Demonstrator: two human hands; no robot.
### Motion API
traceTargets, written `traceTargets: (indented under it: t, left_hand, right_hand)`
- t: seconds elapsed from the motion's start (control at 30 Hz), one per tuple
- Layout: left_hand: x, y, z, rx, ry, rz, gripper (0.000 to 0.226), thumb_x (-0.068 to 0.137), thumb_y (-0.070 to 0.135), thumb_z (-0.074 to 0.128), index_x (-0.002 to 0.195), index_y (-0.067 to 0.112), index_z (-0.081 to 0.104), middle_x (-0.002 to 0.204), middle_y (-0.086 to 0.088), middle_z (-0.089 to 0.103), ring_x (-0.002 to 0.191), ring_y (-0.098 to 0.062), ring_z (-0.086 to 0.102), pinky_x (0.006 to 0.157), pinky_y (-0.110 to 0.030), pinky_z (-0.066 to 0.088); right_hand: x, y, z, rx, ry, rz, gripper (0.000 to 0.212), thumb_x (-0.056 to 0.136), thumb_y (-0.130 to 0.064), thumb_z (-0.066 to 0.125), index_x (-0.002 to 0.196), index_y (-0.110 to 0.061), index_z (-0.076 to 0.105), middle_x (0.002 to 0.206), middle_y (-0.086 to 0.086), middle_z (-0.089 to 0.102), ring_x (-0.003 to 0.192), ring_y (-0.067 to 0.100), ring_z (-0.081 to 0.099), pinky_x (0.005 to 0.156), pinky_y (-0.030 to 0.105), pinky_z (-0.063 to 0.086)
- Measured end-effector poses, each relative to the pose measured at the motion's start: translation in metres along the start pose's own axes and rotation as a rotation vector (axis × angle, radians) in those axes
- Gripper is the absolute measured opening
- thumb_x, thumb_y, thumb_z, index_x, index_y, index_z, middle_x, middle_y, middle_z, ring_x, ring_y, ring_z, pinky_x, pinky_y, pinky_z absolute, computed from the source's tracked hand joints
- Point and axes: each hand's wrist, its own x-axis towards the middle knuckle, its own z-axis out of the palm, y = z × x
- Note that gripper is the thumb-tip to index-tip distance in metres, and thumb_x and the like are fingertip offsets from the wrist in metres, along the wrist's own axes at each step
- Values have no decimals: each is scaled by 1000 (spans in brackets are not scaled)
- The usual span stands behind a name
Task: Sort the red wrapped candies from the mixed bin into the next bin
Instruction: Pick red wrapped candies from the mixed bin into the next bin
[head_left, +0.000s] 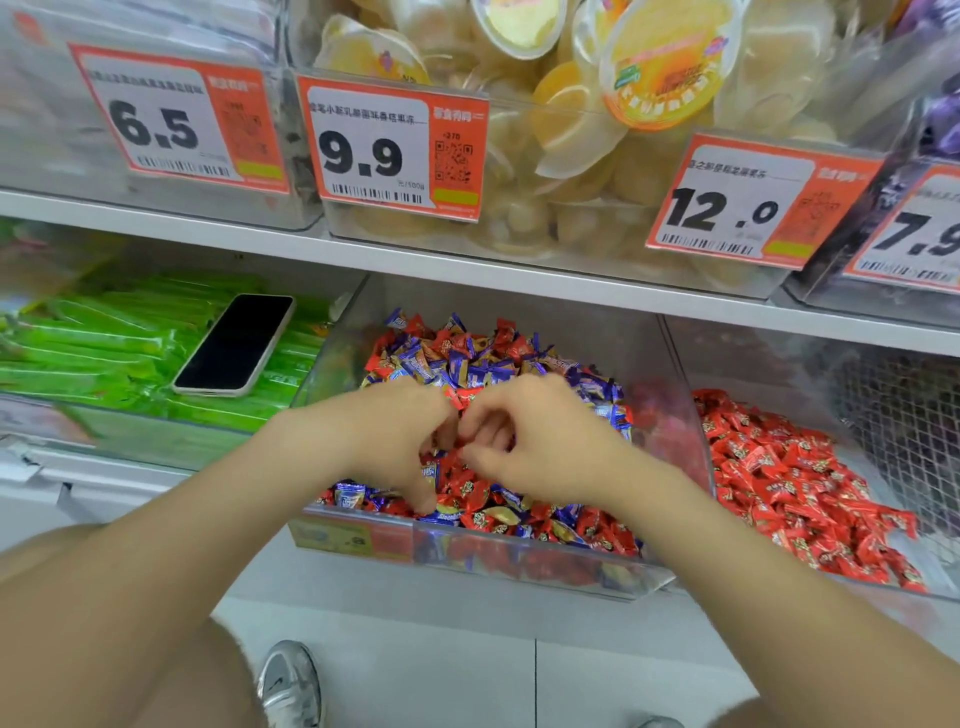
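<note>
left hand (402, 434), right hand (543, 441), both curled in mixed bin (467, 552), hold unclear

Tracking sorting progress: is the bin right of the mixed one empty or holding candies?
Holding candies: red wrapped candies lie heaped in the next bin.

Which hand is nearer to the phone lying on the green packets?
Left. The left hand is over the mixed candy bin, just right of the phone; the right hand is beside it, farther right in the same bin.
</note>
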Motion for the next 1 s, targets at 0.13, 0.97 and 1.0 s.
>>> traceTargets:
  t: [0.13,0.97,1.0]
  left_hand:
    - [3,-3,9,88,-81,-44,87,64,47,98,133,21,52,119,3,51,109,-20,54,91,-33,51]
    - [17,13,11,-731,195,32,76,75,35,92,138,39,49,118,15,65,85,-18,76,79,-46,62]
    - [18,20,12,-796,130,40,80,74,34,94,139,39,48,122,12,63,83,-15,76,78,-43,63]
  right_hand:
    - [15,1,37,-233,-165,-63,60,71,-57,86,116,-23,68,96,-1,70,89,23,65,73,41,56]
    - [7,29,-16,326,145,297,37,91,-45,80,119,-24,67,97,5,73,51,23,72,51,41,61]
    - [5,29,-16,365,153,325,34,94,-45,77,119,-23,68,97,6,74,47,25,72,50,42,61]
